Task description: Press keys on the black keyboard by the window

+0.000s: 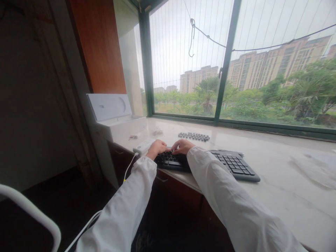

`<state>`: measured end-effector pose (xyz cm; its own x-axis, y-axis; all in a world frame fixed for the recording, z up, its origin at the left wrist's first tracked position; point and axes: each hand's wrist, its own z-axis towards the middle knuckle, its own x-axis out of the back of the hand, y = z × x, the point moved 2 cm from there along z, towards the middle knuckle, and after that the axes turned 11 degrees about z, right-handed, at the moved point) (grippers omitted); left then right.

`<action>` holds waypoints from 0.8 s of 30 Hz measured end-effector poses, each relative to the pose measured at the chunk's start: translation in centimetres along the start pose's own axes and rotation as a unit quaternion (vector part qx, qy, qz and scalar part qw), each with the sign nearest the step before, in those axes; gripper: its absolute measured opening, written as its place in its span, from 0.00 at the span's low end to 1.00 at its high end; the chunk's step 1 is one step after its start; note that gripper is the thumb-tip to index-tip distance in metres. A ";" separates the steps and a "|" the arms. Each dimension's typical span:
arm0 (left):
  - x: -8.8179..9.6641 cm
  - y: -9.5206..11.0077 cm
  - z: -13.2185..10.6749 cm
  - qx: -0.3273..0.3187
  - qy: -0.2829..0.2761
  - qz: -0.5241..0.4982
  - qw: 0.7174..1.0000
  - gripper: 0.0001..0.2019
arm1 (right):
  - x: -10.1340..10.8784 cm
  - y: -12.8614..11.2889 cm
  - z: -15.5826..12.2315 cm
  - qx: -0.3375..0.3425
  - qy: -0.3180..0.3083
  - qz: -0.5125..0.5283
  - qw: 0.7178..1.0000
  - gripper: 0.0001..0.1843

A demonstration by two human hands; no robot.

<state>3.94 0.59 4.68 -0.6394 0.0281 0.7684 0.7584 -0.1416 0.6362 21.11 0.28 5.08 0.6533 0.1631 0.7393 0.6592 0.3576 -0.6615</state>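
A black keyboard [170, 163] lies along the front edge of the pale counter, its number pad [237, 164] showing to the right of my right forearm. My left hand [158, 148] is over the upper left part of the keys, fingers bent and close together. Right beside it, my right hand [183, 146] reaches down to the same spot with fingers and thumb drawn together. Whatever small thing is at the fingertips is too small to make out. Behind the hands, several loose keycaps [193, 136] lie in rows on the counter.
An open white box [123, 127] stands at the back left. Near it are a small metallic item [133, 137] and a white power strip [143, 146] with a cable [128, 168]. Clear plastic wrapping [315, 169] lies at right. A window [183, 70] borders the counter's back.
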 end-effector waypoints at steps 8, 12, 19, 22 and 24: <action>0.2 0.0 0.2 0.003 -0.009 0.035 0.999 0.18 | -0.1 0.2 0.1 0.023 0.017 -0.025 0.999 0.17; 0.2 0.0 0.1 -0.005 -0.009 0.034 0.999 0.20 | -0.1 0.2 0.2 0.026 0.024 -0.041 0.999 0.15; 0.3 -0.1 0.2 -0.014 -0.015 0.029 0.999 0.22 | -0.2 0.8 0.5 0.044 0.033 -0.053 0.997 0.13; 0.4 -0.3 0.3 -0.013 -0.016 0.026 0.999 0.22 | -0.2 0.9 0.6 0.052 0.039 -0.059 0.996 0.12; 0.5 -0.4 0.3 -0.013 -0.014 0.026 0.999 0.21 | -0.1 0.9 0.6 0.053 0.044 -0.067 0.995 0.12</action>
<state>3.34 0.96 4.82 -0.5949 0.0467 0.8024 0.7869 -0.1696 0.5933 21.38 1.11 4.48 0.5957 0.0278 0.8027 0.7023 0.4669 -0.5373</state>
